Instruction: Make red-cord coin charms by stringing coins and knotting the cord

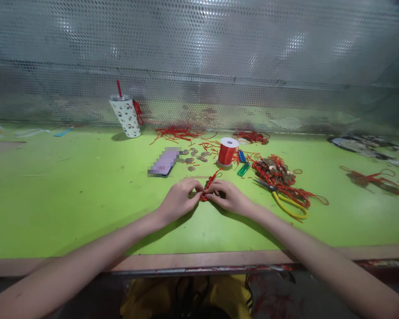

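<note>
Knotted red cord piece (206, 189) lies on the green surface (69, 195), near centre, pinched between both hands. Left hand (178, 201) and right hand (229, 196) close fingertips on it; maintain even tension. Red spool (226, 151) stands beyond; yellow-handled scissors (286, 201) lie right.

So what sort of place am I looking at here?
Probably a small craft workbench for knotting red-cord charms: a green table, a red cord spool, loose coins, scissors, and both hands pinching a red knot.
</note>
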{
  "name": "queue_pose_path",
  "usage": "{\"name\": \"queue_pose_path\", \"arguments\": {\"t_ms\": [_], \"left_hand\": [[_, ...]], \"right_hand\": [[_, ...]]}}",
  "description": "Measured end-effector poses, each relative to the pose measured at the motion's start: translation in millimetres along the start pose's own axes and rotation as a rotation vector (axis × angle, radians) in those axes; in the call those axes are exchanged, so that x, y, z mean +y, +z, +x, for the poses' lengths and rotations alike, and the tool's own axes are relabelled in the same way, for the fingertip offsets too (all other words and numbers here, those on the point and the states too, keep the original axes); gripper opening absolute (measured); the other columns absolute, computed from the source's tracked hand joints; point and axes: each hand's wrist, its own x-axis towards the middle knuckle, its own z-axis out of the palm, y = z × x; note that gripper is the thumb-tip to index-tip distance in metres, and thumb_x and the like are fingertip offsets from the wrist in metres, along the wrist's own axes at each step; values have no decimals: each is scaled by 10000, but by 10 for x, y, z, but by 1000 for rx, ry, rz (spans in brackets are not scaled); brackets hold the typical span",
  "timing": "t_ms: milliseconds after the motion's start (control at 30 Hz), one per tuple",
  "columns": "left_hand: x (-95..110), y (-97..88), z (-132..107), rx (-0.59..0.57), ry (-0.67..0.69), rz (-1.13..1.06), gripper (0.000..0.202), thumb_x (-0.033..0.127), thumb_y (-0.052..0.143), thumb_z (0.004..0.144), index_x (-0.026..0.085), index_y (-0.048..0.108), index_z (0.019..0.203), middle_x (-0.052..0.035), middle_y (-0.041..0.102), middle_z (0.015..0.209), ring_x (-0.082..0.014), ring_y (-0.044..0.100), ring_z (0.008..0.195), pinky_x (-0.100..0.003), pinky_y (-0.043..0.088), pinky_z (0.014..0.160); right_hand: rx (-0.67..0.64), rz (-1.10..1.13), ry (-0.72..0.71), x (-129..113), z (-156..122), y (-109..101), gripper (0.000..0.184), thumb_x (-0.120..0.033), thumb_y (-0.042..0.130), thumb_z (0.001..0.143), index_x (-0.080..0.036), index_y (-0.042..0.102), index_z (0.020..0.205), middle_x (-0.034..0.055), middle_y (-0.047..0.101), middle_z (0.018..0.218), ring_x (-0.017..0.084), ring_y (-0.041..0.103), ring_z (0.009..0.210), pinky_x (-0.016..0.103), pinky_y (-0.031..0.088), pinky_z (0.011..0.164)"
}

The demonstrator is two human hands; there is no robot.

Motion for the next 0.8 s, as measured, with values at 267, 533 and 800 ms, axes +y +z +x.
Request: {"name": "queue_pose_path", "arguments": {"t_ms": [267, 533, 800], "left_hand": [[-24, -43, -41, -54, -16, 72, 98, 162, 593, 875, 189, 673, 825, -41, 706, 828, -188, 618, 746, -312, 471, 701], [-99, -49, 8, -121, 28, -16, 99, 181, 605, 897, 174, 704, 885, -38, 688, 813, -181, 607, 744, -301, 471, 718], [-116, -72, 17, -164, -54, -146, 146, 249, 622, 905, 175, 748, 917, -43, 726, 843, -160, 597, 698, -277, 452, 657]], "right_hand": [[8, -19, -12, 15, -3, 17, 113, -208, 652, 948, -158, 751, 968, 77, 705, 866, 169, 614, 759, 273, 476, 690], [14, -15, -5, 18, -7, 15, 114, -215, 648, 948, -165, 750, 965, 70, 694, 862, 172, 611, 768, 282, 481, 703], [-14, 33, -16, 27, -24, -6, 136, -250, 658, 956, -174, 759, 1005, 87, 707, 934, 190, 652, 849, 311, 508, 780]]}}
